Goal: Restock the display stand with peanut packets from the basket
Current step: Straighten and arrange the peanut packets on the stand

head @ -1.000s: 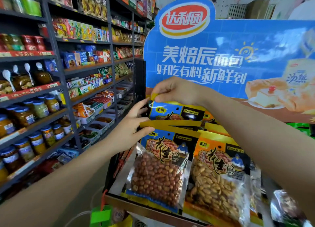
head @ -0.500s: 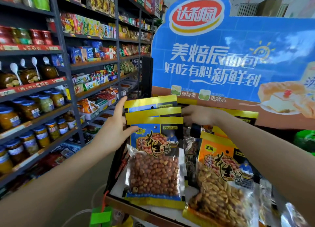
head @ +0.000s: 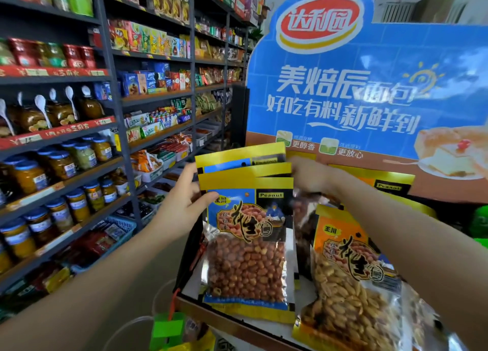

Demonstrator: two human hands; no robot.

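Three blue-and-yellow peanut packets (head: 245, 245) stand upright in a stack on the left of the display stand (head: 232, 320). My left hand (head: 182, 205) holds the stack's left edge, thumb on the front packet and fingers up behind it. At the stack's upper right edge my right hand (head: 311, 176) grips the packets; it is blurred and its fingertips are hidden behind them. An orange peanut packet (head: 348, 271) leans beside the stack on the right, under my right forearm. A corner of the green basket (head: 169, 328) shows at the bottom.
A tall blue bread advertising board (head: 369, 86) backs the stand. Dark store shelves (head: 118, 129) with jars, spoons and snack boxes run along the left, leaving a narrow aisle. More yellow-topped packets (head: 383, 184) stand behind on the right.
My right hand came down from the stand's upper back to the stack's right edge. The blue packets now stand squared together, and my left hand has slid to their left edge.
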